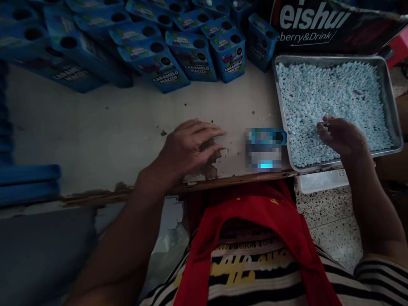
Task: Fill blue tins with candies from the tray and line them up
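My left hand point(194, 142) hovers over the worktable with nothing in it, thumb and fingers apart. To its right stands a small blue box point(269, 137), its front blurred out by large pixels; a dark round hole shows at its top right end. My right hand point(341, 135) is over the metal tray point(395, 114), fingers curled together around a few candies that show only in part. Small white and pale blue candies point(325, 89) cover the tray's bottom in a thick layer. The blue box stands against the tray's left rim.
Rows of blue boxes point(228, 55) marked "Caramelo Macizo" line the back of the worktable point(127, 127). Behind the tray is a black printed carton point(312, 29). Flat blue pieces point(28, 182) are stacked at left. A white plastic container point(321, 182) sits below the tray.
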Available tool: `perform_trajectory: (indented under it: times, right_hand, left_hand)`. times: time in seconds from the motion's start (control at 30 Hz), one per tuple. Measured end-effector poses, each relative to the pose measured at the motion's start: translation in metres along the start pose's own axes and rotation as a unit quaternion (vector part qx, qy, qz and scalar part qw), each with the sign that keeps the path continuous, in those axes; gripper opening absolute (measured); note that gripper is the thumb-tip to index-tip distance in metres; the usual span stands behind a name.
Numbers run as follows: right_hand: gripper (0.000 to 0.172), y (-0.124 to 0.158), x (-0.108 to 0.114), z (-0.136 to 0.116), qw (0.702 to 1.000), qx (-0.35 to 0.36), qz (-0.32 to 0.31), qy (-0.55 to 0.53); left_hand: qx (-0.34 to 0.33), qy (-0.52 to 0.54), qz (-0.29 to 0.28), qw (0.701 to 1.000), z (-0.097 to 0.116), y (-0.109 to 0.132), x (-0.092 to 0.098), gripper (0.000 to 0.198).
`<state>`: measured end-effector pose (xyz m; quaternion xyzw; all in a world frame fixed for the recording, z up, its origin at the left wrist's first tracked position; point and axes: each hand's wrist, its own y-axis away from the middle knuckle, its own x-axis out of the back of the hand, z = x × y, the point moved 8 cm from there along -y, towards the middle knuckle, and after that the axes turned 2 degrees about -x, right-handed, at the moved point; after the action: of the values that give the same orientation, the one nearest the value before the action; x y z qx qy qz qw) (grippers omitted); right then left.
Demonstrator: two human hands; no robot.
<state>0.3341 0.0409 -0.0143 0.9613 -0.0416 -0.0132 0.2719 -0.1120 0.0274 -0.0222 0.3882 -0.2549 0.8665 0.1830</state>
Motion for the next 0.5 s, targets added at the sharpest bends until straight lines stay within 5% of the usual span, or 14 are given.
perform_trajectory:
  times: [0.13,0.23,0.37,0.43,0.5]
  right_hand:
    - [0.029,0.01,-0.005,-0.009,0.988,0.085,0.04,0.12]
    - [0.02,0.02,-0.02,-0.025,0.938,0.173,0.052,0.296]
    - [0.009,0.028,-0.043,-0.046,0.848,0.266,0.072,0.453]
    - [0.009,0.024,-0.049,-0.052,0.857,0.28,0.088,0.424]
    - [0.012,0.011,-0.052,-0.05,0.917,0.255,0.078,0.297]
  left_hand:
    - [0.016,0.109,0.064,0.992,0.017,-0.009,-0.007,0.05]
    - [0.06,0.149,0.086,0.983,0.032,-0.022,-0.029,0.073]
    - [0.084,0.211,0.08,0.971,0.05,-0.041,-0.065,0.047]
    - [0.074,0.233,0.071,0.967,0.053,-0.055,-0.073,0.033]
    - [0.031,0.194,0.059,0.979,0.058,-0.078,-0.068,0.028]
